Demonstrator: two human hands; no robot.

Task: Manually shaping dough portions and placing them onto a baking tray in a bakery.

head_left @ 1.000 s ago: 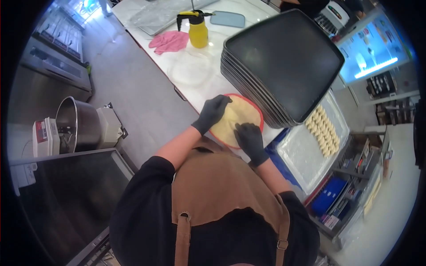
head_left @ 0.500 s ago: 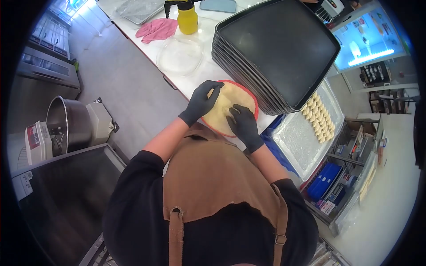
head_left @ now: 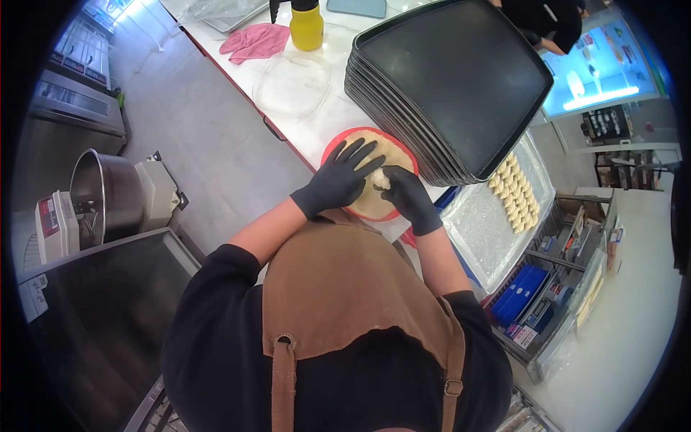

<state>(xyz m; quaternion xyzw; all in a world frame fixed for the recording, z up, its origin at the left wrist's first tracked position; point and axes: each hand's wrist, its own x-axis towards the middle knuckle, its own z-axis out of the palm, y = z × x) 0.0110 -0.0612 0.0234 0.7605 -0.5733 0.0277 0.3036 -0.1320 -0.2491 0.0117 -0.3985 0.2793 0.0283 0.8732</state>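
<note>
A mass of pale dough [head_left: 387, 149] fills a round container with a red rim [head_left: 348, 132], at the near edge of the table. My left hand [head_left: 337, 180], in a black glove, lies over the dough with its fingers spread. Beside it, my right hand [head_left: 410, 198], gloved in black too, has its fingers curled round a lighter lump of dough [head_left: 379, 178] at the middle of the container. Whether that lump is still joined to the mass below, I cannot tell.
A tall stack of black baking trays [head_left: 453, 86] stands close beyond the container. To the right, a metal tray [head_left: 479, 227] carries rows of small dough pieces [head_left: 512, 194]. Further left lie a clear round lid [head_left: 291, 86], a pink cloth [head_left: 255, 42] and a yellow spray bottle [head_left: 306, 29].
My left hand has moved from the container's left rim onto the dough, fingers now spread. My right hand has shifted right and closed on a lump of dough. A person shows more at the top right.
</note>
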